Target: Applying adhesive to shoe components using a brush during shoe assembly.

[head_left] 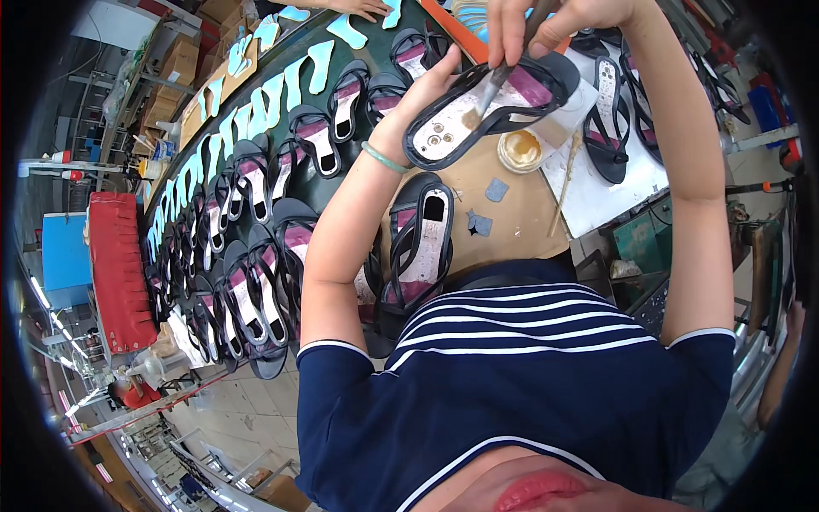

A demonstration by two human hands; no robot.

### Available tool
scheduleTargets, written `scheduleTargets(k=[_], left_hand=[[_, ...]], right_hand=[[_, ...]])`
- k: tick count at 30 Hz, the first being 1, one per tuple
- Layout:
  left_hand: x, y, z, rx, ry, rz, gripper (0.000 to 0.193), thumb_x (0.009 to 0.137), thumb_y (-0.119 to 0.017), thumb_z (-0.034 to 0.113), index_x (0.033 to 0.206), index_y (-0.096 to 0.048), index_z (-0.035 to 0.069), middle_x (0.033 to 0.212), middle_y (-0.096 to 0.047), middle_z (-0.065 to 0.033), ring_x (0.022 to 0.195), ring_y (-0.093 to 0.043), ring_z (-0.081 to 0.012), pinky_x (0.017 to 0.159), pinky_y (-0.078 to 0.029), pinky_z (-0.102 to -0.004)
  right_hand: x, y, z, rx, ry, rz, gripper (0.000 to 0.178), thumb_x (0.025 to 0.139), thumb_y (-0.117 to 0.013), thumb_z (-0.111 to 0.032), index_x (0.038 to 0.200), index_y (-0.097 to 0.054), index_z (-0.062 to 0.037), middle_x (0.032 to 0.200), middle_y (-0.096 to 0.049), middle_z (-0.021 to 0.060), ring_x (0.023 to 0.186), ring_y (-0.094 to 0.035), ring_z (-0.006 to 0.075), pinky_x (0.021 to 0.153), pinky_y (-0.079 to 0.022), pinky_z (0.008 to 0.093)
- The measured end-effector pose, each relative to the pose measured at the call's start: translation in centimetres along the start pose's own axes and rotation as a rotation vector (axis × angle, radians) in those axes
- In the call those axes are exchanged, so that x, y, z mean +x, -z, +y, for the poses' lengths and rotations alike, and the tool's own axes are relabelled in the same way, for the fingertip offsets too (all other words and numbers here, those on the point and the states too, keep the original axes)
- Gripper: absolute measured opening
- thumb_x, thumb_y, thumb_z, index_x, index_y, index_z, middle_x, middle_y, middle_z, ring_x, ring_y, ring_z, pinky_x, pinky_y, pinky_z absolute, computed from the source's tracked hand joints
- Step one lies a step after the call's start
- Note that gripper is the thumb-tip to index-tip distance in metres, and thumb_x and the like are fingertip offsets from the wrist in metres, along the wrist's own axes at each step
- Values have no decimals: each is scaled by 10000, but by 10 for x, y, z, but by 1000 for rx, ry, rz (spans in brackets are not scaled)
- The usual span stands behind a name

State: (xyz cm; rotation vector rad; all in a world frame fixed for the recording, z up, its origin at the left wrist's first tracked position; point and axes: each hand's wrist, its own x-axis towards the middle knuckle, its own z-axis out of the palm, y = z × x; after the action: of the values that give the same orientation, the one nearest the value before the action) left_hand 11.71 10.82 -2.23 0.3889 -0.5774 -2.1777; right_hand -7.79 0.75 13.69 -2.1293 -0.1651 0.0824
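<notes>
My left hand (432, 87), a green bangle on its wrist, is wrapped round the side of a black thong sandal (448, 128) and holds it up. The sandal's white and purple footbed faces up, with small round holes in the heel. My right hand (554, 26) grips a brush (497, 81) by its handle. Its bristles rest on the white footbed near the heel. Just below the raised sandal stands an open round jar (519, 152) of yellowish paste. Another sandal (422, 230), with a dark square on its heel, lies nearer to me.
Rows of black sandals (252, 183) cover the green table on the left, with light-blue insole pieces (271, 98) behind. Brown paper (512, 230) bears grey scraps (479, 224). More sandals (607, 128) lie on a white board at right. Another person's hand (363, 7) is at the far edge.
</notes>
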Motion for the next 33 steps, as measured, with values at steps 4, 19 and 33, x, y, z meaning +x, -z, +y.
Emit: scheduleTargets(k=[4,19,33], left_hand=[[-17,0,13,-112,-2,-99,621,970,-387,490,1308,-444,-27,1168,-606,-188,976,-656,-247,844,-561,-345],[-85,10,40,288,-676,503,421,1003,-402,360,1302,-475,73,1266,-576,-67,1163,-548,-222,1009,-411,-392],[-67,36,48,486,-523,478,463,965,-462,442,1255,-491,83,1167,-623,-90,1043,-607,-223,882,-472,-409]], right_hand=[[-34,-26,-4,58,96,569,136,742,-694,-6,862,-686,57,946,-676,162,863,-641,226,761,-500,314],[-51,-177,87,-118,-519,963,118,728,-604,-58,781,-640,41,636,-611,86,586,-574,146,576,-459,279],[-67,-202,92,160,-383,934,118,795,-602,-56,811,-647,52,735,-650,104,625,-609,145,576,-475,256]])
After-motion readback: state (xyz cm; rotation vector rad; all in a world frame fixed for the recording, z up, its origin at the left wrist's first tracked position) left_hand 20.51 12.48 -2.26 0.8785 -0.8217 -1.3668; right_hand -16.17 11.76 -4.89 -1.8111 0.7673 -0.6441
